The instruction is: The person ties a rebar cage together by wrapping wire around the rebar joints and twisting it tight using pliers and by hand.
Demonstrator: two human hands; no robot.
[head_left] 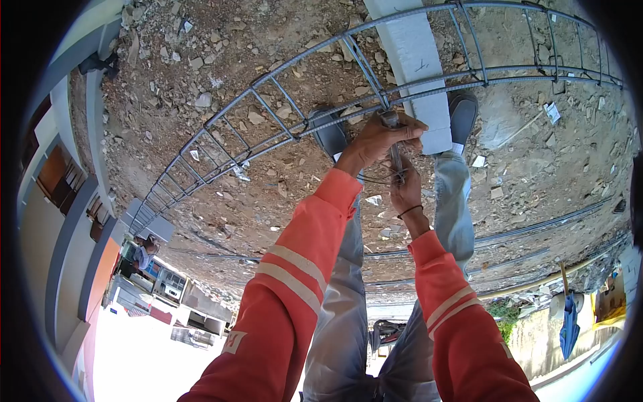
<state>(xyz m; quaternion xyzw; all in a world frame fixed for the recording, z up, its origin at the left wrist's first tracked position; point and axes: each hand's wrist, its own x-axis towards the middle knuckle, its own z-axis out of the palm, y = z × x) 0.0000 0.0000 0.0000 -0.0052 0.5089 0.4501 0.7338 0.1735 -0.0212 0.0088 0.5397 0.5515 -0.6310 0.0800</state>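
A long, ladder-like rebar cage (pixel 295 137) arches across the upper view. Just below its nearer bars, my left hand (pixel 385 141) is closed round the upper end of a slim grey metal tool (pixel 396 159), close to one of the stirrups. My right hand (pixel 406 191) grips the lower end of the same tool, fingers bent around it. Thin dark wire (pixel 375 179) sticks out to the left by the right hand. The tool's exact kind is hard to make out, and its ends are partly hidden by my fingers.
A pale concrete beam (pixel 418 60) passes under the cage, between my shoes (pixel 329 132). Broken stones and rubble cover the ground. Long loose rebars (pixel 522 224) lie behind me. A blue folded umbrella (pixel 569 325) hangs at right; a person (pixel 145 253) is far left near buildings.
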